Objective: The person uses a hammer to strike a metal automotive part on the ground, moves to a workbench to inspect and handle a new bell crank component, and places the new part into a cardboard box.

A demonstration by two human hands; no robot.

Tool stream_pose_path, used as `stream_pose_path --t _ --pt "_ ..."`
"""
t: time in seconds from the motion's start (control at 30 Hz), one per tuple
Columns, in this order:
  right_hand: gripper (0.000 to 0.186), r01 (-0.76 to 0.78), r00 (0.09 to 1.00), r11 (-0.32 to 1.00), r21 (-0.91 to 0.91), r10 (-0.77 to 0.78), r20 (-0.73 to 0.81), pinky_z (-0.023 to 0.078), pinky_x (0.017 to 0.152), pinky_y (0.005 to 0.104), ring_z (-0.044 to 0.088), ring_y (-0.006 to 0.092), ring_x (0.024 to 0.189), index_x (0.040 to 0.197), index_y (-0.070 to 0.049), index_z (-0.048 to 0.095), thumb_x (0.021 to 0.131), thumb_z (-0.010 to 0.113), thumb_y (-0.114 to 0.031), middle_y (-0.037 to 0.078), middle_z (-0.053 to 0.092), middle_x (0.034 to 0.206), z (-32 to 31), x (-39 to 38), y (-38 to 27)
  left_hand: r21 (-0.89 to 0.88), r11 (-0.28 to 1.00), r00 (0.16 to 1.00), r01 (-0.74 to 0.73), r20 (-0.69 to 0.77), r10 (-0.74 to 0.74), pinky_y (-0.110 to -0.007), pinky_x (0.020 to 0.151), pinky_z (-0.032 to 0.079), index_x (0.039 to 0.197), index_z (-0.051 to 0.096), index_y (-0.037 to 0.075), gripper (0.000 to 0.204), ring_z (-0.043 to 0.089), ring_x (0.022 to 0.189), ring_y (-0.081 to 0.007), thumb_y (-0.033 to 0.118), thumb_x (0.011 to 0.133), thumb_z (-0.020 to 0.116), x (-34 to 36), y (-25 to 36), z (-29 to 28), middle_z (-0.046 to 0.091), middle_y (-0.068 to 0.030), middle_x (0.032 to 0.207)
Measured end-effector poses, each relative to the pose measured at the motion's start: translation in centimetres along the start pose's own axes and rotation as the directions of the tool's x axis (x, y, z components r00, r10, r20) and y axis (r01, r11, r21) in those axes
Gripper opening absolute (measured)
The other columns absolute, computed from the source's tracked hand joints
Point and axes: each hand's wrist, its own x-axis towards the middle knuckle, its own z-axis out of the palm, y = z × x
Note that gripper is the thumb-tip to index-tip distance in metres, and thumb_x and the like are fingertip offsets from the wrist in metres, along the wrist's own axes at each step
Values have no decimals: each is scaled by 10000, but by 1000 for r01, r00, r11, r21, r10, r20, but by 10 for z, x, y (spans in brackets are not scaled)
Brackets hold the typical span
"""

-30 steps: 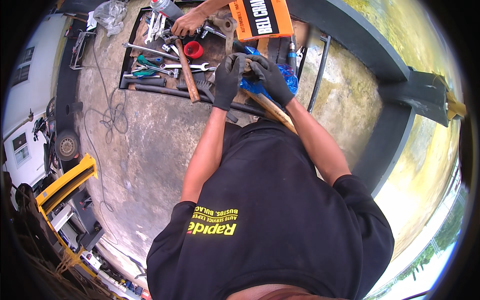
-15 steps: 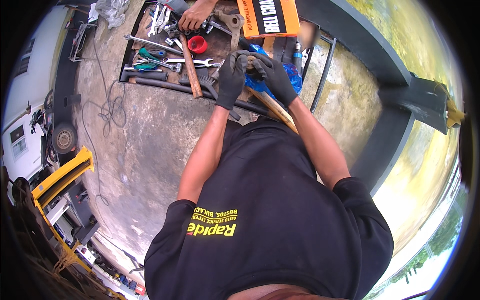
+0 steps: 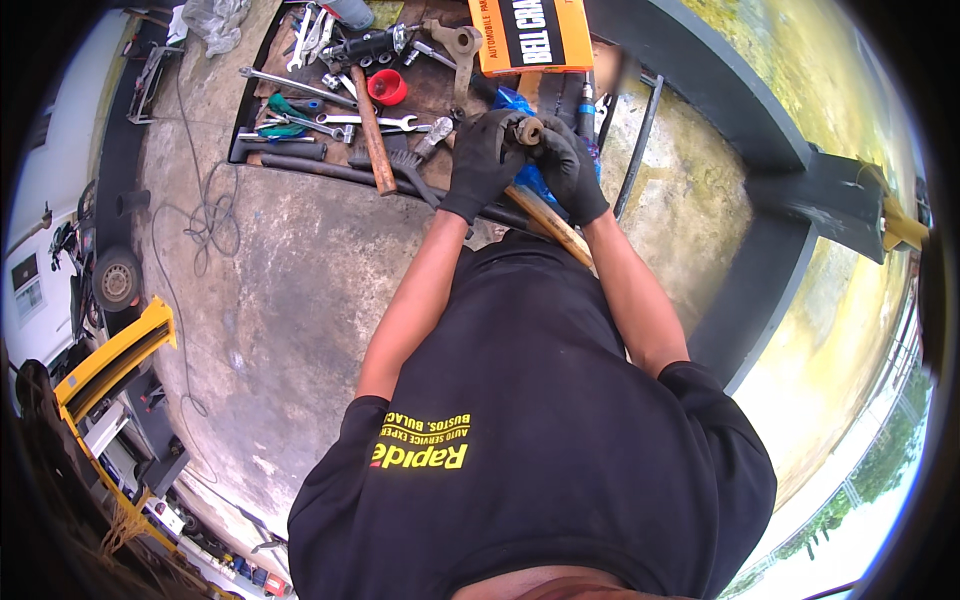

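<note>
My left hand (image 3: pixel 482 160) and my right hand (image 3: pixel 568 167), both in dark gloves, are closed around a small round metal part with a hole (image 3: pixel 530 131), held above the near side of a tool tray (image 3: pixel 237 145). A blue plastic sheet (image 3: pixel 515 101) lies crumpled beneath and beside my hands. A wooden handle (image 3: pixel 553 223) runs out below my right hand. Left of my hands lie a brush (image 3: pixel 395 160), a hammer's wooden handle (image 3: pixel 372 140) and an open-end wrench (image 3: pixel 380 121). Just above them is a metal arm-shaped part (image 3: pixel 463 62).
An orange box (image 3: pixel 555 35) sits on the tray's far side, near a red cup (image 3: pixel 386 87), a spray can (image 3: pixel 350 12) and several tools. A dark beam (image 3: pixel 755 300) runs along the right. Yellow metalwork (image 3: pixel 110 360), a wheel (image 3: pixel 117 278) and cables (image 3: pixel 205 225) are at left.
The other person's hand at the top of the tray has left the view. My hands have moved slightly right and lower, and the round part is turned so its hole faces up.
</note>
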Motion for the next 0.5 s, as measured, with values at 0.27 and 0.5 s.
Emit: stream_pose_path --t 0.27,0.5 --pt "305 7 983 916 -402 -80 -167 514 760 254 594 122 804 1213 -10 659 1081 456 -195 17 623 902 -24 3 -32 21 983 972 -181 154 176 -461 1064 427 1263 701 185 404 583 1244 -272 192 860 728 -2 7 2 663 -44 1318" --pt "336 -111 950 246 -963 -259 -175 532 915 476 687 430 1007 1234 14 660 998 532 -188 304 700 1072 -55 47 -26 204 890 886 -408 324 331 -449 1037 441 1082 801 305 270 591 1170 -228 197 857 697 -25 19 31 679 13 1219"
